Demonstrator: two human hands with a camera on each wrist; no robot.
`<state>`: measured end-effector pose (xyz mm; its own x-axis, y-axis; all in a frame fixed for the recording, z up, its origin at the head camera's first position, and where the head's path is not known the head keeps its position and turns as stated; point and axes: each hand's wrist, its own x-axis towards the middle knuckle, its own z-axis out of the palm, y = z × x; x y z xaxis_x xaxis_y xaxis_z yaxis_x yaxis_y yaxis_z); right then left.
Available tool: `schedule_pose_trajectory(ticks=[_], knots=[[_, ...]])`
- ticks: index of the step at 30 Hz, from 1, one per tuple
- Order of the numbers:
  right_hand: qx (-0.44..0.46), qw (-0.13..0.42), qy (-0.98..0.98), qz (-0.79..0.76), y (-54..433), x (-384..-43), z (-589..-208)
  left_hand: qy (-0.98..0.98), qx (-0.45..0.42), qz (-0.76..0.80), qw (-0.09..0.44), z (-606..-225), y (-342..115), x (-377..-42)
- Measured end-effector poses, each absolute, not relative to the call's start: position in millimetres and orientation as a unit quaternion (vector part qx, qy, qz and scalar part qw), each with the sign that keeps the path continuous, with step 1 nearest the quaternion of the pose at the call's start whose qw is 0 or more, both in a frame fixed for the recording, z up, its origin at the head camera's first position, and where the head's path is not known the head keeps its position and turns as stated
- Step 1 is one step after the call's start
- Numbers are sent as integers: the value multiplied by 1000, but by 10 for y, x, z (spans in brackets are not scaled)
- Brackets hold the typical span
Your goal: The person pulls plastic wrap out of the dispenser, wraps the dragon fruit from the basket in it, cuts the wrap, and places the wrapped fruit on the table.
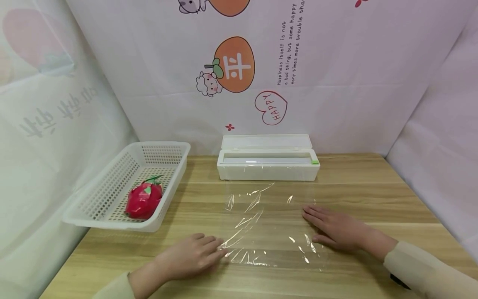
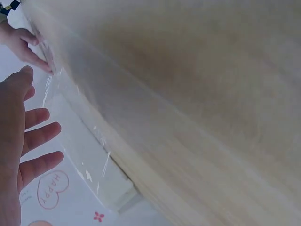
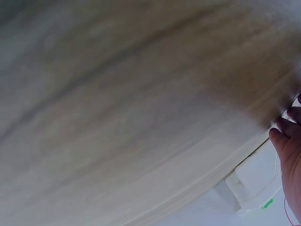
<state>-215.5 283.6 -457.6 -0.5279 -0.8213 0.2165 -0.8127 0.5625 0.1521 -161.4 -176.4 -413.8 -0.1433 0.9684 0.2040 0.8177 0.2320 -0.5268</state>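
A clear sheet of cling film (image 1: pixel 257 224) stretches over the wooden table from a white cling film box (image 1: pixel 269 172) with its lid raised. Its surface is wrinkled and catches the light. At the sheet's near left corner is my left hand (image 1: pixel 191 256), fingertips right at the film's edge; the left wrist view shows its fingers (image 2: pixel 42 136) apart and loosely extended. My right hand (image 1: pixel 337 227) lies palm down by the film's right edge, fingers extended toward it. Only part of that hand (image 3: pixel 291 150) shows in the right wrist view.
To the left stands a white plastic basket (image 1: pixel 169 195) holding a red dragon fruit (image 1: pixel 143 201) with green tips. A green slider (image 1: pixel 315 162) sits at the box's right end. Printed white cloth (image 1: pixel 168 104) hangs behind the table and along both sides.
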Motion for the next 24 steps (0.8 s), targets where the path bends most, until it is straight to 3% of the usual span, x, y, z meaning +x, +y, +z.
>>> schedule_pose_trajectory(ticks=[14,24], knots=[[467,127,-875,-13,2833,-2138,-4558,-749,-550,76,362,-3787,-1847,-1833],[456,95,-885,-10,2845,-2164,-4603,-775,-490,50,397,-3583,-2091,-2030]])
